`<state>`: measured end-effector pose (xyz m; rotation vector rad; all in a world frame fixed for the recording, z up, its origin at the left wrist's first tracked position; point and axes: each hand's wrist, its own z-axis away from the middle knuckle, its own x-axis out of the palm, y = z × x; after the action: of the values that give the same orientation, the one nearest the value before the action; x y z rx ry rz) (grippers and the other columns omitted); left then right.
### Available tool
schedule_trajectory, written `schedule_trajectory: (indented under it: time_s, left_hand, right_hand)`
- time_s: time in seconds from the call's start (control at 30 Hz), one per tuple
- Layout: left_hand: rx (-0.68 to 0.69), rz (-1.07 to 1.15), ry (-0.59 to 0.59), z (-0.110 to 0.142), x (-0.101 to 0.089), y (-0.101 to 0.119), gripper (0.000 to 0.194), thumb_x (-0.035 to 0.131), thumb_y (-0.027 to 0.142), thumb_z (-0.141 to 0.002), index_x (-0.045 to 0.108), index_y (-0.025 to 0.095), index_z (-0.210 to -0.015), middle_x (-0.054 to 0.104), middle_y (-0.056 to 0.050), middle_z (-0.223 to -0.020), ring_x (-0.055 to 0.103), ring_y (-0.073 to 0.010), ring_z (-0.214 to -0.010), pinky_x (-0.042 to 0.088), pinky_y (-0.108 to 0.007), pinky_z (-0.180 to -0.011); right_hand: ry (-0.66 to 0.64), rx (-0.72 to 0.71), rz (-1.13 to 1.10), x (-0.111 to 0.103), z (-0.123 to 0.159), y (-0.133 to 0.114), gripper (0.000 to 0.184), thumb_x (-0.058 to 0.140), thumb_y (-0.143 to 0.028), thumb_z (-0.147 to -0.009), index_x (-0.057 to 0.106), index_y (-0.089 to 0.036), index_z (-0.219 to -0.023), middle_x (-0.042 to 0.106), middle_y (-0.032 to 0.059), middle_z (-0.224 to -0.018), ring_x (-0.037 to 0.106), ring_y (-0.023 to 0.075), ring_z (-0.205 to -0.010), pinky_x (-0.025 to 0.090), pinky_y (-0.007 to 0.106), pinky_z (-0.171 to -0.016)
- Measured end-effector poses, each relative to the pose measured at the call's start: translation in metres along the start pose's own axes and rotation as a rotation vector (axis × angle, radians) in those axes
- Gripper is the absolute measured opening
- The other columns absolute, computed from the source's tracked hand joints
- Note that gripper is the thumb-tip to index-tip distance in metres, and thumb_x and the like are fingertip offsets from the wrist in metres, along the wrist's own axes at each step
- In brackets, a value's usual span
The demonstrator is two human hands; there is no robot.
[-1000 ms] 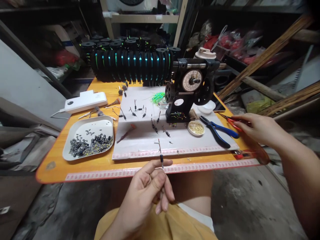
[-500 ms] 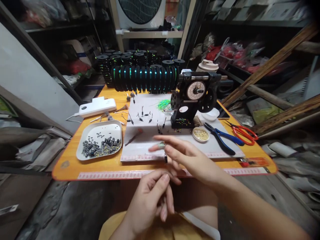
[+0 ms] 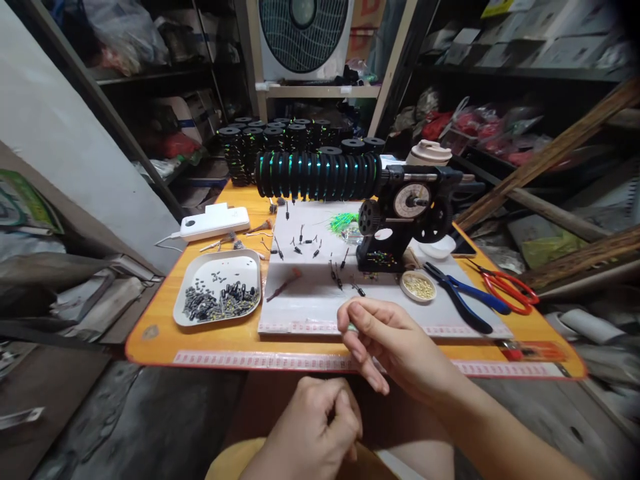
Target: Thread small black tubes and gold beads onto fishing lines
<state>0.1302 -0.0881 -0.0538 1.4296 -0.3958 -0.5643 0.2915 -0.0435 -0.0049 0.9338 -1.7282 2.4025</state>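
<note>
Orange table (image 3: pixel 160 320) carries a white board (image 3: pixel 305 307) dotted with small black-bodied pieces (image 3: pixel 361 291). Red-handled scissors (image 3: pixel 493 275), under the right hand (image 3: pixel 395 330) a second ago, now lie apart, seemingly freeing that hand for close fingerwork. Its thumb and index appear pressed together; the left hand (image 3: pixel 320 420) curls below. Whether either pinches anything cannot be told; the piece earlier at the left fingertips is hidden.

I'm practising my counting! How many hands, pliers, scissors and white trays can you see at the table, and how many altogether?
Hands: 2
Pliers: 1
Scissors: 1
White tray: 1
Total: 5
</note>
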Motion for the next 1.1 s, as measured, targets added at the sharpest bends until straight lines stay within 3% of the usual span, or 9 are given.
schedule_trajectory:
  time_s: [0.13,0.17,0.3,0.43,0.5,0.57,0.67,0.8,1.1]
  left_hand:
    - [-0.049,-0.178,-0.037,-0.002,-0.029,0.021,0.052,0.028,0.04,-0.105,0.064,0.017,-0.076,0.061,-0.003,-0.058,0.061,-0.0149,-0.061,0.047,-0.025,-0.066]
    - [-0.084,-0.186,-0.021,-0.004,-0.035,0.027,0.054,0.026,0.042,-0.105,0.065,0.016,-0.079,0.061,-0.002,-0.059,0.056,-0.0131,-0.054,0.046,-0.025,-0.06]
    - [-0.161,0.003,0.051,-0.02,-0.05,0.042,0.043,0.036,0.047,-0.102,0.059,0.015,-0.12,0.057,0.004,-0.056,0.039,-0.0079,-0.036,0.028,-0.02,-0.039]
    - [-0.08,0.1,0.17,-0.032,-0.044,0.04,0.032,0.05,0.047,-0.099,0.058,0.018,-0.11,0.05,0.008,-0.054,0.035,-0.0051,-0.039,0.025,-0.015,-0.038]
    - [-0.073,0.196,0.114,-0.034,-0.038,0.038,0.033,0.053,0.049,-0.098,0.061,0.017,-0.096,0.049,0.007,-0.054,0.033,-0.0036,-0.039,0.023,-0.014,-0.037]
    - [-0.098,0.336,-0.029,-0.033,-0.033,0.036,0.04,0.055,0.051,-0.097,0.065,0.014,-0.085,0.051,0.005,-0.053,0.032,-0.002,-0.037,0.022,-0.014,-0.035]
    - [-0.148,0.573,-0.185,-0.03,-0.029,0.036,0.042,0.058,0.05,-0.095,0.072,0.012,-0.083,0.056,0.002,-0.052,0.031,-0.0001,-0.031,0.017,-0.014,-0.032]
    - [-0.198,0.742,-0.272,-0.026,-0.03,0.037,0.039,0.06,0.046,-0.094,0.077,0.011,-0.087,0.059,0.001,-0.05,0.033,-0.0002,-0.027,0.015,-0.014,-0.028]
    - [-0.278,0.756,-0.374,-0.015,-0.029,0.042,0.042,0.068,0.049,-0.088,0.077,0.009,-0.082,0.056,0.002,-0.045,0.031,-0.0005,-0.024,0.014,-0.015,-0.026]
  right_hand:
    - [0.002,0.038,0.01,-0.007,-0.001,-0.007,0.033,0.068,-0.047,-0.091,0.065,-0.015,-0.085,0.063,-0.0035,-0.056,0.045,0.0016,-0.029,0.031,0.008,-0.028]
    - [0.006,0.041,0.004,-0.008,-0.001,-0.01,0.033,0.069,-0.047,-0.09,0.065,-0.015,-0.085,0.062,-0.0039,-0.055,0.044,0.0012,-0.029,0.029,0.008,-0.028]
    - [0.001,0.054,-0.037,-0.01,0.002,-0.019,0.032,0.069,-0.047,-0.09,0.064,-0.015,-0.085,0.06,-0.0053,-0.054,0.043,0.0011,-0.028,0.026,0.008,-0.028]
    - [-0.029,0.08,-0.081,-0.009,0.006,-0.024,0.031,0.07,-0.045,-0.089,0.065,-0.015,-0.085,0.061,-0.0049,-0.054,0.042,0.0014,-0.027,0.027,0.009,-0.027]
    - [-0.034,0.082,-0.105,-0.008,0.006,-0.024,0.031,0.07,-0.045,-0.089,0.065,-0.015,-0.085,0.061,-0.0052,-0.054,0.042,0.0012,-0.027,0.029,0.009,-0.027]
    - [-0.032,0.077,-0.127,-0.009,0.006,-0.024,0.03,0.07,-0.044,-0.089,0.066,-0.015,-0.085,0.06,-0.0058,-0.054,0.044,0.0013,-0.028,0.03,0.008,-0.028]
    - [-0.026,0.074,-0.143,-0.011,0.006,-0.023,0.028,0.072,-0.043,-0.088,0.067,-0.015,-0.087,0.061,-0.0061,-0.055,0.046,0.0018,-0.028,0.03,0.008,-0.028]
    - [-0.019,0.076,-0.142,-0.012,0.007,-0.022,0.027,0.07,-0.041,-0.089,0.067,-0.015,-0.087,0.061,-0.0068,-0.056,0.043,0.0014,-0.026,0.031,0.01,-0.028]
    - [0.006,0.071,-0.049,-0.002,0.012,-0.026,0.03,0.073,-0.045,-0.086,0.065,-0.016,-0.085,0.059,-0.0074,-0.055,0.038,-0.0004,-0.025,0.023,0.009,-0.026]
